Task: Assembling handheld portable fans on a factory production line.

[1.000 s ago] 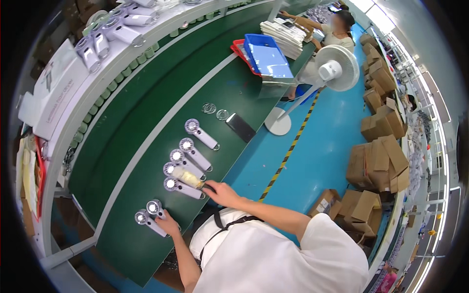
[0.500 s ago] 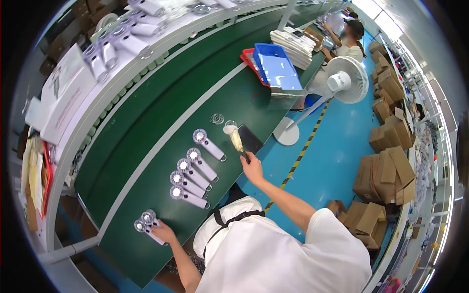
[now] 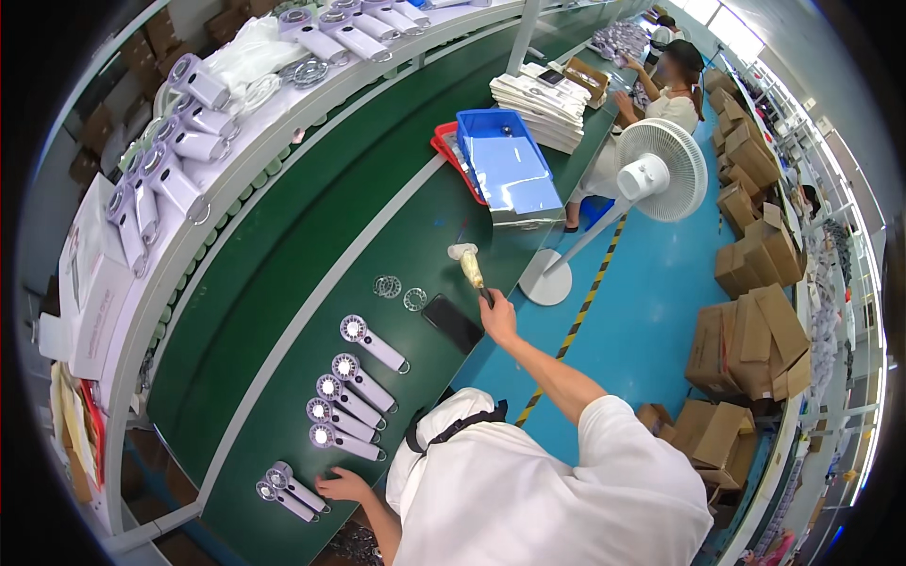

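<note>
My right hand (image 3: 497,316) is closed around the dark handle of a tool (image 3: 469,267) with a yellowish wrapped shaft and a pale rounded head, held above the green bench. Its exact kind is unclear. My left hand (image 3: 345,485) is open at the bench's near edge, beside two purple handheld fans (image 3: 288,491) lying side by side. Several more handheld fans (image 3: 357,382) form a slanting row, their round grilles pointing away from me and their looped ends towards me. Two clear ring-shaped parts (image 3: 414,299) lie beyond that row, near a black phone (image 3: 452,324).
Blue tray (image 3: 505,141) and red tray (image 3: 448,151) sit farther along the bench, before a white stack (image 3: 543,104). A white standing fan (image 3: 651,170) and cardboard boxes (image 3: 746,340) are on the right. More handheld fans (image 3: 175,179) fill the upper shelf. A co-worker (image 3: 675,94) works beyond.
My left hand has let go of the handheld fans and drawn back to the right. The tool in my right hand has moved away from the clear ring. The whole view has shifted.
</note>
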Action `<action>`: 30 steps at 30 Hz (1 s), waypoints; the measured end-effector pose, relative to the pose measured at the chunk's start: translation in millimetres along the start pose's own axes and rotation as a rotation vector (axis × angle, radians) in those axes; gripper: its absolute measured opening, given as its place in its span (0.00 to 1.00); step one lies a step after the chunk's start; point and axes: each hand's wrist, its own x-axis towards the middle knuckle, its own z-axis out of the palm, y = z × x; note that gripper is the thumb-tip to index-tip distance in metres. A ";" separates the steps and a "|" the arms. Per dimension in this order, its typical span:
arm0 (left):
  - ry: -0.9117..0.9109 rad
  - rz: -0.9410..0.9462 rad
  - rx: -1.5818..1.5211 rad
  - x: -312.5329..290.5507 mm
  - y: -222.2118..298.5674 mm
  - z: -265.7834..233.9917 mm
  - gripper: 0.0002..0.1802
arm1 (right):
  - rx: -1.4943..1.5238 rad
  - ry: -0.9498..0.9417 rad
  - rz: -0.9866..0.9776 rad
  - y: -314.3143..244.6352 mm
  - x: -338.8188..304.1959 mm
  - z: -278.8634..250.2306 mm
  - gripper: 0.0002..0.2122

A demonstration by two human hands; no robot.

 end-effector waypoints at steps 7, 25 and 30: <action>-0.081 0.153 -0.027 -33.3 6.7 31.8 0.29 | -0.021 -0.010 -0.031 20.2 22.9 8.7 0.14; -0.216 0.103 0.063 -26.0 10.5 30.2 0.33 | -0.209 0.116 -0.236 49.5 44.6 53.4 0.14; -0.286 0.140 0.012 -15.0 -0.7 21.4 0.31 | -0.221 0.036 -0.191 48.5 47.7 52.8 0.18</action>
